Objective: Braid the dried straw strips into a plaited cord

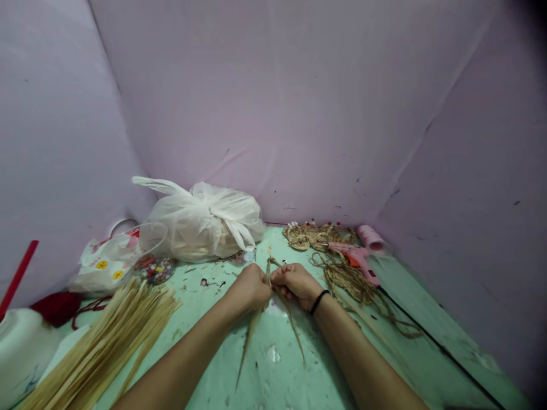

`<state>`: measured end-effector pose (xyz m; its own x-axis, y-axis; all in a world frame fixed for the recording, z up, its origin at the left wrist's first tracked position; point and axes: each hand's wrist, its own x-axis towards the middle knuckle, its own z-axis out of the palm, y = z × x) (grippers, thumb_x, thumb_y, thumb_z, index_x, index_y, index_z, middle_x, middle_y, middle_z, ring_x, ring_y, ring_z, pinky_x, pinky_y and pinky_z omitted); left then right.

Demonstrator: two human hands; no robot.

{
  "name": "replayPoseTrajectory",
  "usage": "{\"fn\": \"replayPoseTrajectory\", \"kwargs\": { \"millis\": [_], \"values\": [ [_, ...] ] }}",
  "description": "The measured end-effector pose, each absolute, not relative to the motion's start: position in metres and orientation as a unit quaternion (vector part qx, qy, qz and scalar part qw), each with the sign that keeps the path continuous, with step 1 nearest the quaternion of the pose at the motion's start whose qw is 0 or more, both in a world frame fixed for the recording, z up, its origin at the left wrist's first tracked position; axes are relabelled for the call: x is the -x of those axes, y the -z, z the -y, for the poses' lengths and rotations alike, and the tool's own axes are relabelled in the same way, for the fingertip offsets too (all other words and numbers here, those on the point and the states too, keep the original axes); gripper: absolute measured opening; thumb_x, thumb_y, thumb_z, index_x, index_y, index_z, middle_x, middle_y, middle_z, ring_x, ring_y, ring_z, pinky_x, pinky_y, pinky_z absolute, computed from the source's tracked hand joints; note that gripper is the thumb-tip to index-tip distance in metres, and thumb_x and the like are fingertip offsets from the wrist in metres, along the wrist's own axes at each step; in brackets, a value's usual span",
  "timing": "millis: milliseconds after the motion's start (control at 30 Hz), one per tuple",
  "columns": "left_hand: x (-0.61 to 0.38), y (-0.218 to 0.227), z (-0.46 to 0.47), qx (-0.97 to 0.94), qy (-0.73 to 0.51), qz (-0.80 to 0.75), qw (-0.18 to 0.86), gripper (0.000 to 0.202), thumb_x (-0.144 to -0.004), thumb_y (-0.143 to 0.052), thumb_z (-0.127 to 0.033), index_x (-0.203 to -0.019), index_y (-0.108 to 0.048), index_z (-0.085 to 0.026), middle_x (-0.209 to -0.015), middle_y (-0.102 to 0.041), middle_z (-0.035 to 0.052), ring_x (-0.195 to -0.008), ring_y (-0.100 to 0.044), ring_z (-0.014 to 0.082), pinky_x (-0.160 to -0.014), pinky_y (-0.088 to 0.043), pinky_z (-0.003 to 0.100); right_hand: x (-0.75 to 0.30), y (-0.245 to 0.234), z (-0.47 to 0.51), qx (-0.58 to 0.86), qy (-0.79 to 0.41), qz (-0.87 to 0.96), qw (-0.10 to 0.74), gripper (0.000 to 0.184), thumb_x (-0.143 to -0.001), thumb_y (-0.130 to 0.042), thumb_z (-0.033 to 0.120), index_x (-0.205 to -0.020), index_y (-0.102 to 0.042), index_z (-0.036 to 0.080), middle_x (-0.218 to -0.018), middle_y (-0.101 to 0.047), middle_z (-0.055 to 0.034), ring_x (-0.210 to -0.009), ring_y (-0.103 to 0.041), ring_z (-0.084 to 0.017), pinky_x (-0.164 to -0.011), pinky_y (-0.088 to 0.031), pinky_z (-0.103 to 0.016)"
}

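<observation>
My left hand (252, 289) and my right hand (297, 283) are close together over the middle of the green table. Both are closed on a looped strand of dried plant fibre (296, 330). The loop's top shows just beyond my fingers. One tail hangs toward me below my left hand, and the other runs out below my right hand. My fingertips hide the part of the strand between them. A dark band (319, 302) circles my right wrist.
Flat dried fibre strips (111, 347) lie at left, near beads (156, 270). Behind stands a tied white plastic bag (205, 222). At right are coiled braided cord (316, 234), a pink glue gun (354, 256) with a black cable (436, 341), and a pink thread spool (371, 239).
</observation>
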<state>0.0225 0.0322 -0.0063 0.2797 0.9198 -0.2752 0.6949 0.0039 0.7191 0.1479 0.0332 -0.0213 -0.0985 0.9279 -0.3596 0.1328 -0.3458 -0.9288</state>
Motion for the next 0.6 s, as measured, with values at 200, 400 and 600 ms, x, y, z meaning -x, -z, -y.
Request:
{"fn": "replayPoseTrajectory", "kwargs": {
  "millis": [200, 400, 600],
  "values": [
    [-0.027, 0.01, -0.024, -0.71, -0.177, -0.572, 0.371, 0.013, -0.052, -0.048, -0.008, -0.041, -0.051, -0.013, -0.038, -0.041, -0.0016, -0.042, -0.036, 0.0083, -0.042, -0.023, 0.02, -0.147, 0.021, -0.033, 0.588, -0.579, 0.447, 0.345, 0.009, -0.054, -0.047, 0.008, -0.049, -0.054, 0.012, -0.03, -0.039, 0.0061, -0.028, -0.029, -0.004, -0.03, -0.02, -0.016],
    [-0.021, -0.005, -0.027, -0.731, -0.132, -0.568, 0.354, 0.014, -0.056, -0.051, -0.013, -0.042, -0.053, -0.013, -0.035, -0.04, -0.0013, -0.039, -0.039, 0.0093, -0.041, -0.025, 0.021, -0.147, 0.018, -0.032, 0.573, -0.579, 0.446, 0.371, 0.011, -0.053, -0.045, 0.006, -0.046, -0.051, 0.012, -0.031, -0.036, 0.0064, -0.03, -0.026, -0.003, -0.032, -0.016, -0.018],
    [-0.018, -0.011, -0.042, -0.508, -0.245, -0.641, 0.521, 0.029, -0.063, -0.049, -0.011, -0.091, -0.057, -0.01, -0.034, -0.044, -0.0046, -0.027, -0.033, 0.008, -0.033, -0.022, 0.018, -0.151, 0.018, -0.034, 0.542, -0.619, 0.437, 0.364, 0.009, -0.056, -0.047, 0.009, -0.049, -0.052, 0.012, -0.034, -0.038, 0.0064, -0.031, -0.025, -0.002, -0.033, -0.016, -0.017]
  ]
}}
